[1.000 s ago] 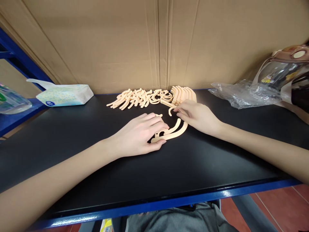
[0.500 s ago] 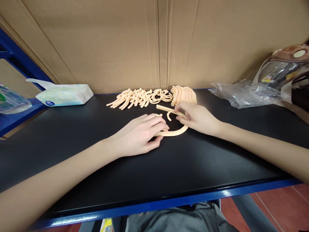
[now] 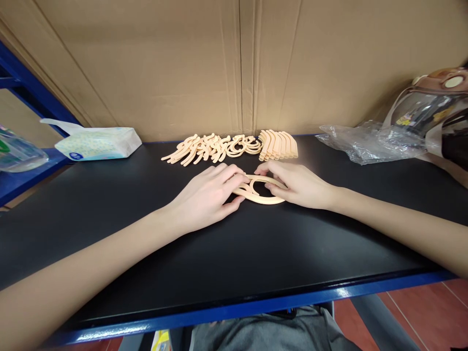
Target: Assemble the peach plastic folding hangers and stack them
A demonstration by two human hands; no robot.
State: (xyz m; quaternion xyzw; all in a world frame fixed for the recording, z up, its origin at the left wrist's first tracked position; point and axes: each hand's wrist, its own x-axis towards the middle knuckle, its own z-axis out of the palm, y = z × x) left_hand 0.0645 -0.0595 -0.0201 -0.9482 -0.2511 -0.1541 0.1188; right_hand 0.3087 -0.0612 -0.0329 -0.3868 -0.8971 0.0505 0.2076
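Cream-coloured curved plastic pieces lie on the black table top between my hands and form a rounded loop. The near side of the loop is a long curved strip [image 3: 266, 199]; a smaller curved piece [image 3: 252, 185] sits inside it. My left hand [image 3: 210, 197] is closed over the left end, fingers on top and thumb at the near edge, hiding that end. From the right, my right hand [image 3: 302, 185] grips the loop's right side with thumb and fingers bent round it. What lies under the fingers is hidden.
Behind the hands lie a pile of wavy cream pieces [image 3: 193, 148], several hooked rings [image 3: 243, 146] and a stack of curved strips [image 3: 278, 145]. A tissue pack [image 3: 98, 144] stands left; a clear plastic bag [image 3: 373, 142] and a bottle [image 3: 427, 109] are right. Cardboard [image 3: 164, 68] backs the table.
The strip's far part has swung in toward my left hand, so the open curve now looks like a loop around the smaller piece. My right hand moved slightly with it.
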